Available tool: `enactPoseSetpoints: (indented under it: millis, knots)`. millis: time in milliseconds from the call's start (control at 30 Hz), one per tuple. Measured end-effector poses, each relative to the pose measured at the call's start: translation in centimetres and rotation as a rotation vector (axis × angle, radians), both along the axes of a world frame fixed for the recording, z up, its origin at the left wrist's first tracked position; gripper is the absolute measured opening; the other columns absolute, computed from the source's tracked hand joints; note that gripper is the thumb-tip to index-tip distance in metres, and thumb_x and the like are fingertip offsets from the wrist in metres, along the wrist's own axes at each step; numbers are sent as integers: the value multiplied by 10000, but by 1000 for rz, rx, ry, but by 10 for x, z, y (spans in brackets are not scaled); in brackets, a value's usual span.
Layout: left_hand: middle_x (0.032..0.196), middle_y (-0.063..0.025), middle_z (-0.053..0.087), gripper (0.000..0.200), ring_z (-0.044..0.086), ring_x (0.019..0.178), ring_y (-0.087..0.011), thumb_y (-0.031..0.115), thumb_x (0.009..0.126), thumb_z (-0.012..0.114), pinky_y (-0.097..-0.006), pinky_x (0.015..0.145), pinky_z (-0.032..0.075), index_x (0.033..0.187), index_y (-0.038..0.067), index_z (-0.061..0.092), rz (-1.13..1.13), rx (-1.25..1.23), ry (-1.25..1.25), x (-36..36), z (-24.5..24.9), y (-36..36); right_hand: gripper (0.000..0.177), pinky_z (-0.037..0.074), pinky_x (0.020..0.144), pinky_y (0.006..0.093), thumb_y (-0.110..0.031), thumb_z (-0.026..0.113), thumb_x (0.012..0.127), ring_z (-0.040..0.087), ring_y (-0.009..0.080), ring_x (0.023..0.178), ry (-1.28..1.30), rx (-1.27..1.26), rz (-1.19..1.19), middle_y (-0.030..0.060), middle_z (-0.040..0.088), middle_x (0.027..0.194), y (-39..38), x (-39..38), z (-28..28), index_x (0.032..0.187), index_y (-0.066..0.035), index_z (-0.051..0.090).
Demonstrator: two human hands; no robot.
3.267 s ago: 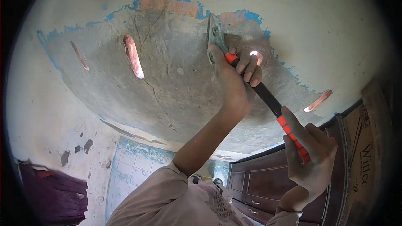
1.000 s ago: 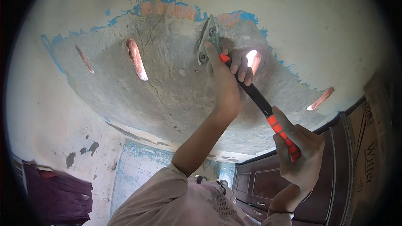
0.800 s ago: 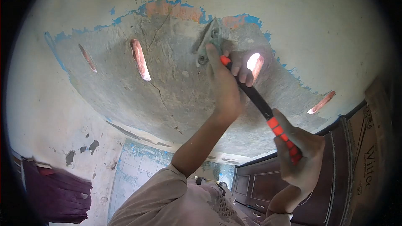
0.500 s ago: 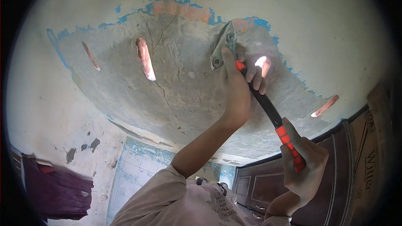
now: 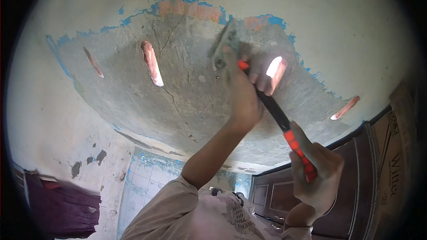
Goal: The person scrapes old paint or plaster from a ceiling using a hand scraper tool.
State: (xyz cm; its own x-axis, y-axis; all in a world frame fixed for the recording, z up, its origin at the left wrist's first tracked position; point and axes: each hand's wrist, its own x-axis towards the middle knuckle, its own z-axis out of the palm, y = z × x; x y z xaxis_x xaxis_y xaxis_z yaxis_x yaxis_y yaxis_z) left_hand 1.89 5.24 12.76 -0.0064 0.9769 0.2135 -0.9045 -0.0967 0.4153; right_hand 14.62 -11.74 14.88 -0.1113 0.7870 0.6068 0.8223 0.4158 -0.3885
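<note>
Both my hands are on a long-handled scraper (image 5: 276, 112) with a black shaft, a red and black grip and a grey metal head held by screws. My left hand (image 5: 244, 95) is closed near the head, its thumb on the head and its fingers around the upper shaft. My right hand (image 5: 324, 175) wraps the red and black grip lower down. The head lies against the bare grey patch (image 5: 195, 84) of wall, just below its ragged blue and orange paint edge; motion blurs it. My left fingers partly cover a bright slot.
Several elongated slots pierce the grey patch, among them a bright one (image 5: 152, 64) to the left. Cream paint (image 5: 311, 0) surrounds the patch. Purple cloth (image 5: 62, 204) hangs lower left. Dark wooden cabinets (image 5: 329, 169) and a cardboard box (image 5: 391, 164) are at the right.
The scraper and both hands have shifted left and slightly up across the grey patch. The bright slot beside my left fingers is more exposed. Both hands keep their hold.
</note>
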Motion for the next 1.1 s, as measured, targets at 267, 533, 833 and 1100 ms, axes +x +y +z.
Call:
enactPoseSetpoints:
  millis: [267,533,833,1100]
  knots:
    - [589,25,342,520,373,422,-99,637,1034,366,-268,375,353,954,125,395,-1,-87,71,3,4,-7,643,380,441,346,65,714,732,487,145,428,-35,22,-50,66,503,544,0,-4,-4,1336,-153,676]
    - [592,27,341,514,351,419,-97,625,1038,373,-262,368,363,965,116,397,-1,5,11,5,-3,-1,652,349,428,345,62,720,755,480,137,428,-44,-10,-61,58,548,567,-5,7,-10,1365,-159,654]
    - [586,34,328,527,344,425,-93,640,1025,397,-250,377,352,973,116,407,-8,-37,15,11,0,-9,596,342,477,292,79,656,758,408,128,472,-33,-57,-45,74,493,574,-6,9,-2,1336,-69,661]
    - [578,32,328,486,351,424,-89,607,1044,384,-247,376,345,914,139,403,5,3,-18,9,-2,-5,595,345,486,273,80,650,760,419,111,482,-7,-66,-21,81,509,577,-4,9,-2,1338,-61,657]
